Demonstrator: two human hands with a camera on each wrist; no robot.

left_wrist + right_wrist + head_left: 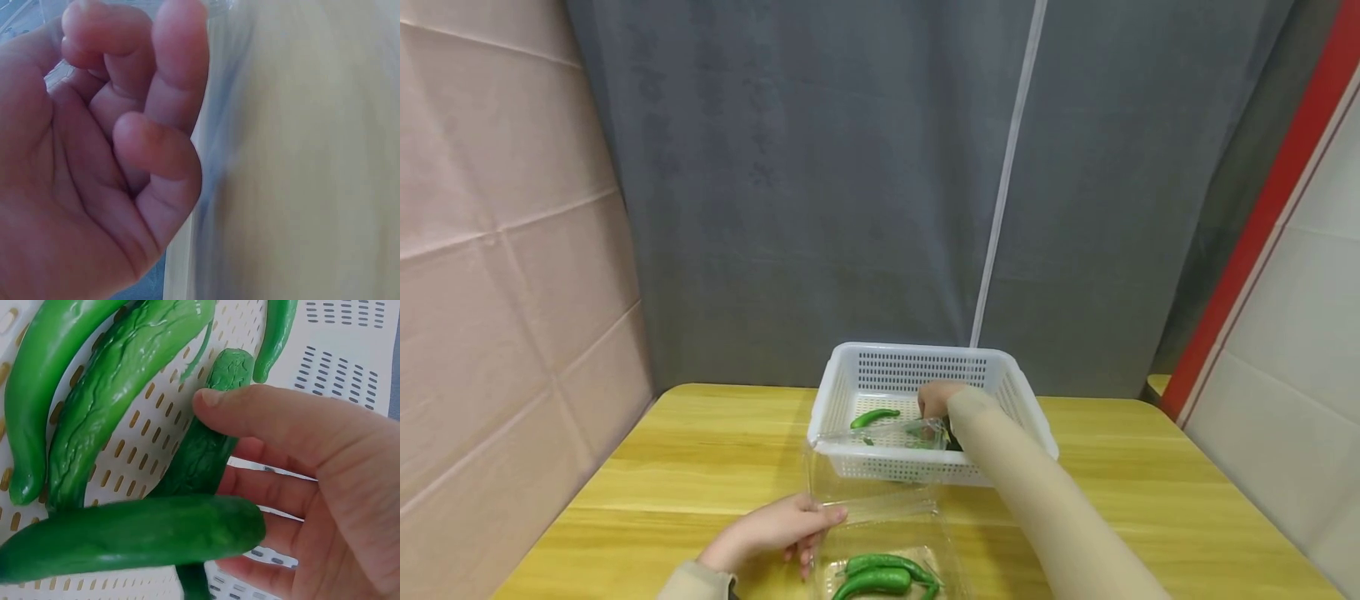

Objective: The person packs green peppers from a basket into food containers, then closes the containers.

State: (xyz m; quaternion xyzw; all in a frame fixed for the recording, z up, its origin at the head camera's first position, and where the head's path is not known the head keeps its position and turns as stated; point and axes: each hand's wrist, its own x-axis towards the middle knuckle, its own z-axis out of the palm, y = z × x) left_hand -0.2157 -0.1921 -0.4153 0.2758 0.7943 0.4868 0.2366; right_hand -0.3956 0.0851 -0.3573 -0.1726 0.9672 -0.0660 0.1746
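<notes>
My left hand (793, 527) pinches the hinge side of an open clear plastic box (880, 508), thumb on top. In the left wrist view, the fingers of that hand (150, 94) are curled. Two green chili peppers (880, 579) lie in the box's lower half. My right hand (936, 400) reaches into a white slotted basket (925, 354). Its thumb lies over a dark green, wrinkled cucumber (200, 453), with fingers behind it. A smooth dark green vegetable (137, 537) crosses in front, touching the fingers. Two lighter green peppers (106, 394) lie to the left in the right wrist view.
Another green pepper (875, 418) lies at the basket's left side. The box's raised lid (880, 442) leans against the basket's front rim. All stands on a yellow wooden table (700, 458), with a grey curtain (812, 208) behind it.
</notes>
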